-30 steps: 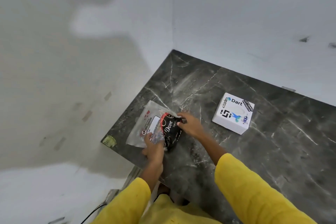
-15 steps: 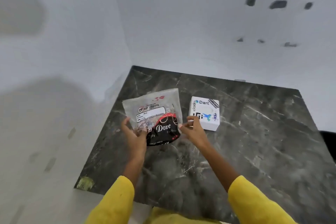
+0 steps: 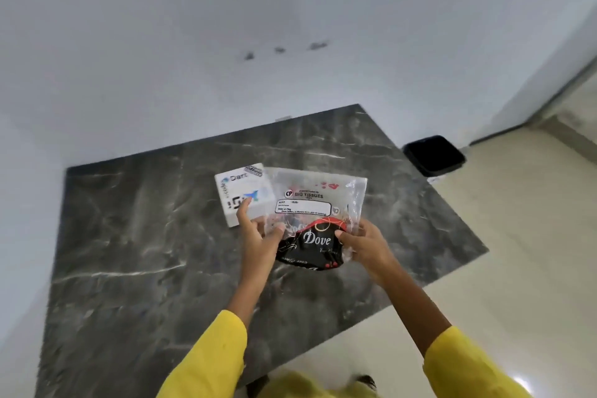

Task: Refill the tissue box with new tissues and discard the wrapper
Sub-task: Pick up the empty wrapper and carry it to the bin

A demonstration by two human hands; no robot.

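A clear plastic tissue wrapper (image 3: pixel 318 195) with a white label hangs above the dark marble slab (image 3: pixel 139 236). A black, red-trimmed "Dove" pack (image 3: pixel 311 245) sits in its lower end. My left hand (image 3: pixel 258 236) pinches the wrapper's lower left edge. On the lower right side, my right hand (image 3: pixel 365 244) grips the wrapper and the black pack. A white tissue box (image 3: pixel 240 194) printed "Dart" rests on the slab just left of the wrapper, partly behind my left fingers.
A black bin (image 3: pixel 434 155) stands on the pale floor beyond the slab's right corner. White walls rise behind and to the left of the slab. Pale floor tiles (image 3: pixel 517 252) lie to the right and in front.
The view has swung right, so the black bin and floor now show. The wrapper, held in both hands, now sits to the right of the white box instead of left.
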